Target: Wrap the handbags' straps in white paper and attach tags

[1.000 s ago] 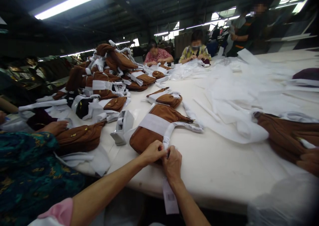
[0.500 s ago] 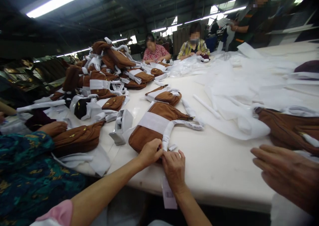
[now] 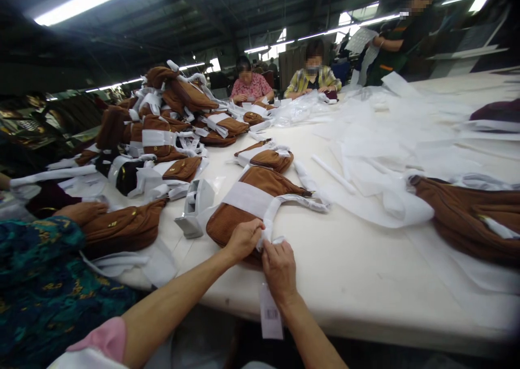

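A brown corduroy bag lies in front of me with a white paper band around its body. White wrapping covers its strap, which curves toward me from the right side. My left hand is closed in a pinch on the near end of this wrapped strap. Just right of it, my right hand also pinches the strap, its fingertips partly hidden by the wrapping. A white barcode tag hangs below my right hand, past the table edge.
A grey tape dispenser stands left of the bag. Brown bags are heaped at the back left. White wrapping sheets spread at right, near another brown bag. A co-worker's hand rests on a bag at left.
My hands have shifted slightly up along the wrapped strap. A co-worker's hand at the right has left the view. The standing person at the back now shows a white sheet held up.
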`<state>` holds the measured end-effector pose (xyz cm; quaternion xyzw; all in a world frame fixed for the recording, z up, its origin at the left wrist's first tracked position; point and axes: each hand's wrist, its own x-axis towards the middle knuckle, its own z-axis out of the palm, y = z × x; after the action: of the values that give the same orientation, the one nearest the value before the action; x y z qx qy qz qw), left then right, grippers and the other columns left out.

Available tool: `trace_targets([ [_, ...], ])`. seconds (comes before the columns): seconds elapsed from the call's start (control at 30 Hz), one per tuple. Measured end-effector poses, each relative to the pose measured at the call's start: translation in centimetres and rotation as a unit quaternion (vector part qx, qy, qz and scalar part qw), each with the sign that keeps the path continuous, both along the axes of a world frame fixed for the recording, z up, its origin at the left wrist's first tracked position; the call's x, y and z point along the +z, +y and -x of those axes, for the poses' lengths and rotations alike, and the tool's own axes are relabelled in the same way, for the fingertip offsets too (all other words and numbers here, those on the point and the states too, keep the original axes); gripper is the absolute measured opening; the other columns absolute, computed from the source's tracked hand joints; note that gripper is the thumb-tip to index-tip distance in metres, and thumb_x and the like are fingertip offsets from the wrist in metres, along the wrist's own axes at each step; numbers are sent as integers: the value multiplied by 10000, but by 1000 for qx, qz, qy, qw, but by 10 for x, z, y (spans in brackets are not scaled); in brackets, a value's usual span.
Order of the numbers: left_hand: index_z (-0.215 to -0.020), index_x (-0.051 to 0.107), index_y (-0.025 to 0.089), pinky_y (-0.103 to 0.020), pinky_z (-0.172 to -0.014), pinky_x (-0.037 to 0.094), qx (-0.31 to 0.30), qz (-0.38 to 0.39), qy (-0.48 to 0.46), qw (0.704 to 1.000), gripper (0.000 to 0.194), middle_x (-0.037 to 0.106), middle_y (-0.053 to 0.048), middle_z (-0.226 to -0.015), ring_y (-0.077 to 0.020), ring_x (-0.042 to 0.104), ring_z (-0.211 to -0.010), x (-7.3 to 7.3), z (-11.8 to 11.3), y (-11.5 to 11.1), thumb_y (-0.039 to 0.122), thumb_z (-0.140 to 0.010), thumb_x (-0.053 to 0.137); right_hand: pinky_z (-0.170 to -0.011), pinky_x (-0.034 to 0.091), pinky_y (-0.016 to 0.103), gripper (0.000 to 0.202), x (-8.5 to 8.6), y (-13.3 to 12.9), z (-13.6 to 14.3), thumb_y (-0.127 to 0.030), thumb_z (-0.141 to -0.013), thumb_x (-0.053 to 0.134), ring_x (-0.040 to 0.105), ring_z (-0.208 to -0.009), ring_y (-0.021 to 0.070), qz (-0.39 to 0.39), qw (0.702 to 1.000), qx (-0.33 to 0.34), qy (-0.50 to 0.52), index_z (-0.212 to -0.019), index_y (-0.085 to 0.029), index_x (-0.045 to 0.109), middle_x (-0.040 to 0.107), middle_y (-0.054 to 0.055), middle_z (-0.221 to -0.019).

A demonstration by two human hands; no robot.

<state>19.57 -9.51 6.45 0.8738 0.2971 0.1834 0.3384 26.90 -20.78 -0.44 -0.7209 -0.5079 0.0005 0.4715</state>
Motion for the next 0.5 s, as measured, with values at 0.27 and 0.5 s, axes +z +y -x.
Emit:
trace_targets([
  [0.27,-835,443,146,-185,-498,432,79,227,-140,960,157,438,43,-548,-92,508,-527,9,8,-19,276,-782,374,-696,462,301,461,17,0,-23,-393,-769,530,589,-732,176,46,952,12,302,-1164,-172,445,637,40,-835],
  [0.5,-1065,431,146,-182,-424,435,185,331,-145,914,449,546,-66,-851,-178,550,-793,-10,17,-47,460,-752,502,-551,433,247,432,16,7,-29,-399,-697,609,563,-636,140,-63,774,87,623,-1076,-218,509,627,1,-821],
])
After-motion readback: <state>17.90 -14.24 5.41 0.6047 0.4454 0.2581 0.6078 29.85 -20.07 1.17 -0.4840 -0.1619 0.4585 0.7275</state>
